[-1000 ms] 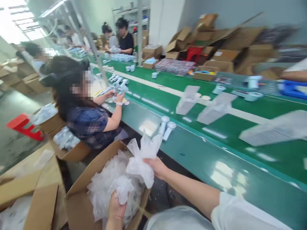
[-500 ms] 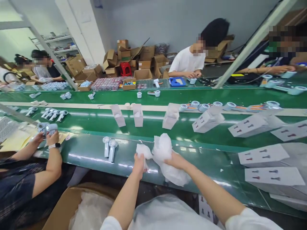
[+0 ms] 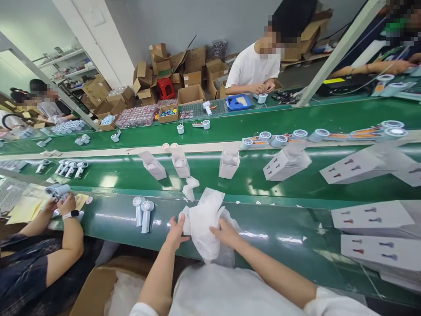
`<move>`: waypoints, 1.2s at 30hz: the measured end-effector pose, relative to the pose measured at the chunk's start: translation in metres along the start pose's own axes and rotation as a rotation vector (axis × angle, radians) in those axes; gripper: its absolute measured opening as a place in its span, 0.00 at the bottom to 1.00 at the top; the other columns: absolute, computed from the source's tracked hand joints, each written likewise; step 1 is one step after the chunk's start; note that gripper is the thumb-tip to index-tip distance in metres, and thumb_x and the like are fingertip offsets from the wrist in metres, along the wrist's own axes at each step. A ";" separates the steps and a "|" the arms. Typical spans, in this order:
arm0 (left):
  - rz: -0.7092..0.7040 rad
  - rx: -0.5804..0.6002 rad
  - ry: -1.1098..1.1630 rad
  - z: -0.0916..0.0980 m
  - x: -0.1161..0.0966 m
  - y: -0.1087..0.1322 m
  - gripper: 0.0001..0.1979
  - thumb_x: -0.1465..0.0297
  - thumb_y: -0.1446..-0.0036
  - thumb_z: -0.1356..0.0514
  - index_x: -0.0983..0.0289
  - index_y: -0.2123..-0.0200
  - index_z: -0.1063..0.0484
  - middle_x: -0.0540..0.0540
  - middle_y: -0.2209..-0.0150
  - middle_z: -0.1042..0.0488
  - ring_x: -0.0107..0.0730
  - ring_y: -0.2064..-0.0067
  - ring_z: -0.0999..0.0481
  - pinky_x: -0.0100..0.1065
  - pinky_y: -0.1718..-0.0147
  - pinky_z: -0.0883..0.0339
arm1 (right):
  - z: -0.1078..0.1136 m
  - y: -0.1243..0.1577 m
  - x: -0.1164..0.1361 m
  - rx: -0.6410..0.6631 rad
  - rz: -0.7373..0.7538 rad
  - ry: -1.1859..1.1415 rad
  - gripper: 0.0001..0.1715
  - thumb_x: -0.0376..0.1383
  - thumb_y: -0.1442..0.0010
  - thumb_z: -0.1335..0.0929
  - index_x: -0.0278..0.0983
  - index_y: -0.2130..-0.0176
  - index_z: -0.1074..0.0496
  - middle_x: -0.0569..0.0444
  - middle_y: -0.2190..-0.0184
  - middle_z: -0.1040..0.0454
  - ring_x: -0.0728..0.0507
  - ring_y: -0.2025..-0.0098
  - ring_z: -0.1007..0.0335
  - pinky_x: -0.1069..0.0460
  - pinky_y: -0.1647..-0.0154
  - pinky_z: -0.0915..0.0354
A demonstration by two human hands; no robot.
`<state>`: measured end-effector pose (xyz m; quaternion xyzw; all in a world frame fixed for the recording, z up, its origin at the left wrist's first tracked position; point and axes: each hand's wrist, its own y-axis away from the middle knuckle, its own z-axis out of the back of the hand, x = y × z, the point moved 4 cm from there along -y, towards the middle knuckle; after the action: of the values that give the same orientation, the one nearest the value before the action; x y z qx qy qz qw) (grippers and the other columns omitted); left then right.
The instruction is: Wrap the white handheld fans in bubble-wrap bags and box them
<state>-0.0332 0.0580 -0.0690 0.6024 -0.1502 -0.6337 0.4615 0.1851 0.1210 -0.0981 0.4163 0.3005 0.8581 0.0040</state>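
Observation:
Both my hands hold a bunch of white plastic bags (image 3: 204, 221) over the near ledge of the green conveyor (image 3: 283, 230). My left hand (image 3: 176, 232) pinches the bunch's left edge, fingers closed on it. My right hand (image 3: 226, 232) grips its right side. A small white bag (image 3: 190, 188) lies on the belt edge just beyond. Two light-blue handheld fans (image 3: 142, 212) lie on the ledge to the left of my left hand.
White product boxes (image 3: 368, 215) stack at the right, and more boxes (image 3: 285, 163) stand on the belt. A cardboard carton of bags (image 3: 108, 289) sits below left. A co-worker's hands (image 3: 61, 202) hold fans at left. Another person (image 3: 255, 70) works opposite.
My view swung from the carton at my left to the conveyor. Both hands carried the bags up to the ledge and now hold one bunch together, closer to me.

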 end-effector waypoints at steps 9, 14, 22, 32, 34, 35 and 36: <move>-0.503 -0.216 -0.413 0.033 -0.081 -0.038 0.21 0.59 0.40 0.48 0.69 0.52 0.33 0.69 0.46 0.33 0.49 0.39 0.41 0.43 0.40 0.52 | 0.000 0.020 0.019 -0.119 0.031 0.511 0.36 0.52 0.44 0.36 0.33 0.43 0.37 0.37 0.46 0.37 0.30 0.43 0.43 0.38 0.46 0.47; -0.605 -0.122 -0.447 -0.018 -0.131 -0.071 0.17 0.67 0.53 0.36 0.65 0.58 0.29 0.65 0.50 0.28 0.52 0.42 0.37 0.48 0.42 0.49 | 0.010 0.022 0.033 -0.263 0.072 0.329 0.35 0.50 0.47 0.34 0.34 0.46 0.35 0.38 0.47 0.35 0.29 0.43 0.42 0.36 0.44 0.46; -1.076 0.266 -0.405 -0.008 -0.121 0.023 0.04 0.73 0.48 0.43 0.59 0.70 0.30 0.58 0.48 0.30 0.43 0.42 0.36 0.44 0.42 0.45 | 0.052 0.015 0.123 -0.070 0.046 -0.801 0.44 0.50 0.54 0.27 0.48 0.42 0.45 0.54 0.59 0.28 0.43 0.64 0.28 0.50 0.68 0.32; -1.030 0.077 -0.662 0.099 -0.031 0.023 0.08 0.67 0.42 0.47 0.59 0.71 0.30 0.60 0.67 0.27 0.44 0.60 0.28 0.43 0.54 0.37 | 0.038 -0.012 0.147 -0.145 0.115 -1.006 0.29 0.45 0.57 0.25 0.41 0.57 0.34 0.57 0.67 0.26 0.46 0.67 0.29 0.52 0.67 0.33; -0.814 -0.216 -0.663 0.126 -0.027 0.003 0.08 0.63 0.43 0.46 0.60 0.65 0.31 0.63 0.62 0.27 0.46 0.56 0.28 0.42 0.53 0.37 | 0.026 -0.010 0.151 -0.110 0.181 -1.072 0.33 0.44 0.56 0.25 0.45 0.52 0.37 0.56 0.60 0.26 0.44 0.60 0.28 0.50 0.61 0.32; -0.667 -0.346 -0.690 0.137 -0.025 -0.007 0.10 0.62 0.43 0.45 0.61 0.62 0.32 0.65 0.59 0.27 0.48 0.54 0.28 0.43 0.54 0.37 | 0.017 -0.010 0.151 -0.094 0.194 -1.078 0.35 0.45 0.55 0.26 0.46 0.50 0.39 0.56 0.57 0.26 0.44 0.57 0.28 0.49 0.59 0.32; -0.511 -0.428 -0.736 0.146 -0.024 -0.016 0.13 0.61 0.43 0.44 0.63 0.60 0.33 0.67 0.56 0.28 0.50 0.53 0.28 0.44 0.54 0.36 | 0.006 -0.009 0.147 -0.092 0.188 -1.052 0.35 0.46 0.54 0.27 0.46 0.49 0.40 0.55 0.56 0.26 0.43 0.56 0.28 0.49 0.58 0.32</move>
<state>-0.1745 0.0311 -0.0325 0.2480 -0.0172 -0.9138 0.3213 0.0909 0.1696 0.0049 0.8147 0.1813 0.5425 0.0955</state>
